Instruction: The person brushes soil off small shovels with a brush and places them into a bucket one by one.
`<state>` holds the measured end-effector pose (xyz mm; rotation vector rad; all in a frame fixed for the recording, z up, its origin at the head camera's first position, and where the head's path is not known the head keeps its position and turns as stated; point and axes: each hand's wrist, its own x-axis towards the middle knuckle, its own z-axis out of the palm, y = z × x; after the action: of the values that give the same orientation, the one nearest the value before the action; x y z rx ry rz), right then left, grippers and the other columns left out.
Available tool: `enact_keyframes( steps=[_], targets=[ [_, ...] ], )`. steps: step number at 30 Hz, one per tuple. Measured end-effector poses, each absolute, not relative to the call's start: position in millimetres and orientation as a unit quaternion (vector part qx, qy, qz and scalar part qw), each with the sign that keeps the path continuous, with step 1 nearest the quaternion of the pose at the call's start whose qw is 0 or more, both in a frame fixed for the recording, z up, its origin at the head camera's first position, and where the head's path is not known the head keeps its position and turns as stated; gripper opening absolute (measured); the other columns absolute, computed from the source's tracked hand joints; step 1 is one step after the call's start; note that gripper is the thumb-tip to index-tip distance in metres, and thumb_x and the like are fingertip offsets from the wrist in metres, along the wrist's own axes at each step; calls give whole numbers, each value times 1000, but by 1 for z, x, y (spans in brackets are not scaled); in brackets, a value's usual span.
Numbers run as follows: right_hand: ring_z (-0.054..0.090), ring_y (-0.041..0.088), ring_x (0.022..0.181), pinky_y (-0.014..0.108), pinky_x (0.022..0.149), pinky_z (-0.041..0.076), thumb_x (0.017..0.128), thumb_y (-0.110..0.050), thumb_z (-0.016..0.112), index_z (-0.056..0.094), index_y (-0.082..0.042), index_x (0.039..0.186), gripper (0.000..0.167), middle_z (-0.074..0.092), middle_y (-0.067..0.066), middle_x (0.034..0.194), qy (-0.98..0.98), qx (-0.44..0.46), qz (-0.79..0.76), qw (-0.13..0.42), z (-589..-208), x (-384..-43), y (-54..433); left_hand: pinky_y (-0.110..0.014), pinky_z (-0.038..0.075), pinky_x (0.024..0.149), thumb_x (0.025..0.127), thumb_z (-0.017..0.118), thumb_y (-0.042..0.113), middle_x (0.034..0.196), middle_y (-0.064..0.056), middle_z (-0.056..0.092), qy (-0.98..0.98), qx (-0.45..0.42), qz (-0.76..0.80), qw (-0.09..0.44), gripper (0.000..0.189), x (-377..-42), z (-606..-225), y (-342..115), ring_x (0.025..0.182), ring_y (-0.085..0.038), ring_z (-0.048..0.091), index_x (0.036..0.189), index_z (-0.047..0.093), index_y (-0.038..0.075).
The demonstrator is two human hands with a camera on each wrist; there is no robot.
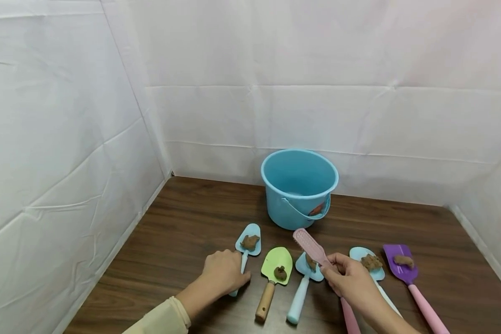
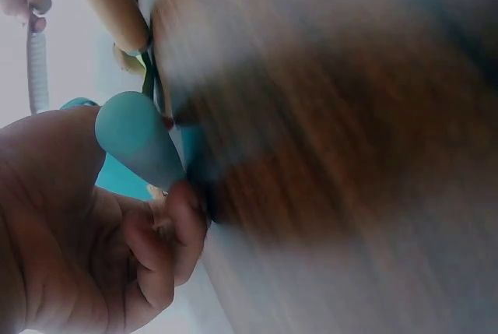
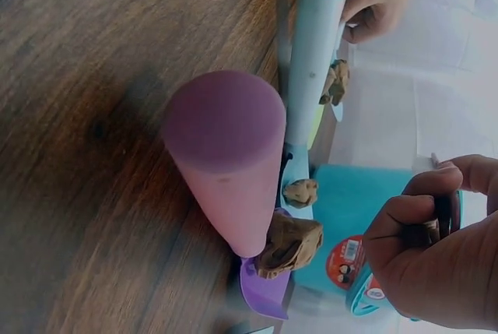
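Observation:
My left hand [image 1: 223, 273] grips the handle of the leftmost light blue scoop [image 1: 253, 229], which lies on the table with a brown clay-like lump [image 1: 249, 241] on its blade. In the left wrist view, thumb and curled fingers close around its rounded turquoise handle end [image 2: 132, 128]. Raised above the tools, my right hand [image 1: 350, 280] pinches a pink brush [image 1: 311, 246], its bristled head pointing up and left. A blue scoop [image 1: 299, 297] lies just left of that hand, its brown lump partly hidden behind the brush. Beneath the hand runs a pink handle [image 1: 350, 320].
A light blue bucket [image 1: 277, 206] stands at the back, its handle hanging down in front. Between the hands lies a green trowel [image 1: 277, 257] with a wooden handle. To the right are another light blue scoop [image 1: 357, 253] and a purple spatula [image 1: 394, 253], each bearing a brown lump.

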<state>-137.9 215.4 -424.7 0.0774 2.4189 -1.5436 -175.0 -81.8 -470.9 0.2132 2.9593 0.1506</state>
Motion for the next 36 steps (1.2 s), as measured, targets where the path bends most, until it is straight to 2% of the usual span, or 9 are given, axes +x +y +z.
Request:
enact_keyframes(
  steps=[4, 9, 16, 24, 31, 36],
  targets=[
    [45, 12, 57, 28, 52, 40, 98, -19, 65, 61, -2, 121, 29, 55, 3, 71, 862, 31, -493, 117, -425, -138, 216, -37, 43, 45, 90, 68, 45, 57, 0, 52, 992, 80, 67, 77, 40, -174, -473, -84, 50, -17, 50, 64, 55, 17],
    [49, 14, 57, 28, 50, 41, 98, -23, 65, 59, -7, 122, 30, 60, 2, 72, 904, 24, -419, 85, -424, -136, 216, -36, 41, 45, 90, 69, 41, 60, 0, 51, 990, 83, 99, 64, 34, -171, -475, -92, 51, -17, 50, 71, 54, 16],
    [43, 13, 51, 28, 48, 38, 99, -25, 63, 55, -11, 120, 26, 50, 1, 63, 930, -11, -361, 71, -423, -133, 211, -33, 40, 42, 88, 72, 38, 57, 1, 51, 989, 87, 114, 48, 36, -167, -470, -109, 48, -15, 49, 65, 53, 17],
    [39, 6, 48, 26, 46, 36, 96, -22, 68, 52, -18, 112, 23, 44, -6, 59, 945, -88, -314, 16, -423, -135, 196, -30, 35, 40, 87, 73, 40, 53, 4, 47, 990, 99, 100, 0, 41, -160, -448, -120, 45, -12, 45, 62, 51, 18],
    [36, 2, 46, 23, 43, 33, 95, -22, 69, 59, -23, 105, 14, 42, -11, 57, 935, -180, -304, 18, -420, -145, 160, -30, 34, 40, 82, 79, 42, 49, 8, 40, 986, 113, 107, -52, 47, -151, -430, -119, 46, -11, 42, 56, 47, 20],
    [39, 1, 47, 22, 43, 34, 98, -27, 68, 61, -23, 105, 11, 48, -12, 59, 923, -221, -313, 31, -426, -150, 139, -29, 33, 40, 81, 80, 43, 49, 10, 37, 985, 117, 108, -61, 48, -144, -421, -117, 46, -10, 40, 55, 46, 21]
  ],
)
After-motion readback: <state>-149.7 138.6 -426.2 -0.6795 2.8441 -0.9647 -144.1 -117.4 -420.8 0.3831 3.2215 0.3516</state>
